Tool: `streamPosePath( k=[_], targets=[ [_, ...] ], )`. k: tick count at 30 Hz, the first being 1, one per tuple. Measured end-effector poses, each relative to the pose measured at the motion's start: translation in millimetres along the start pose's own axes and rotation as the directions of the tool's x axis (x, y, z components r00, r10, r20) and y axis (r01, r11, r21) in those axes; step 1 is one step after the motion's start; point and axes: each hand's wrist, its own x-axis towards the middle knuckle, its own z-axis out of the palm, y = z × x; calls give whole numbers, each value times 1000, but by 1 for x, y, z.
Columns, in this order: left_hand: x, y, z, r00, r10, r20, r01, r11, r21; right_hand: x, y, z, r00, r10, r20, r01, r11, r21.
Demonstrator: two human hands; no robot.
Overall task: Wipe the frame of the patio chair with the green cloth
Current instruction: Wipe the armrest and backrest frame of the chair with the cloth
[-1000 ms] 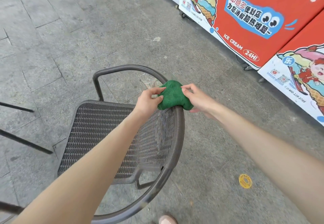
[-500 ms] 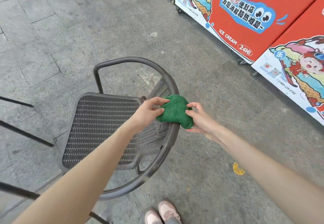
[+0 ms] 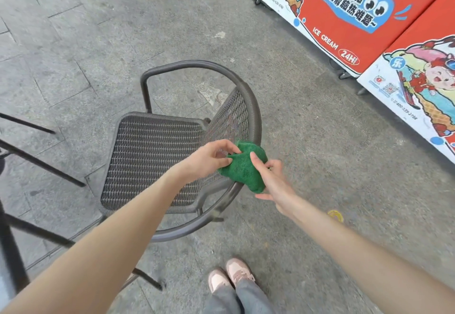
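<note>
Both hands grip the green cloth (image 3: 243,168), which is draped over the curved frame (image 3: 254,114) of the chair's backrest. The left hand (image 3: 209,158) pinches the cloth from the seat side; the right hand (image 3: 270,180) clamps it from outside. The chair (image 3: 152,156) stands on paving (image 3: 73,43) near red freezers (image 3: 357,6).

Red freezer panel (image 3: 344,13) reads "ICE CREAM", "24H"; the neighbouring panel (image 3: 418,97) shows "400-139-2788"
</note>
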Motion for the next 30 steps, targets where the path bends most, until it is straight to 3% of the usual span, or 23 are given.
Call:
streamPosePath(
  k=[3, 9, 18, 30],
  targets=[
    [-11, -7, 0, 1000, 1, 28, -2, 998, 55, -7, 14, 9, 999, 30, -27, -30, 1000, 2],
    [-37, -31, -1, 991, -65, 115, 47, 987, 156, -24, 43, 32, 994, 95, 55, -96, 995, 6],
    [-61, -61, -2, 987, -97, 126, 78, 987, 143, -48, 72, 74, 987, 134, 94, -153, 957, 246],
    [-86, -90, -11, 979, -157, 133, 130, 973, 192, -60, 89, 109, 932, 297, 209, -344, 906, 247]
  ],
)
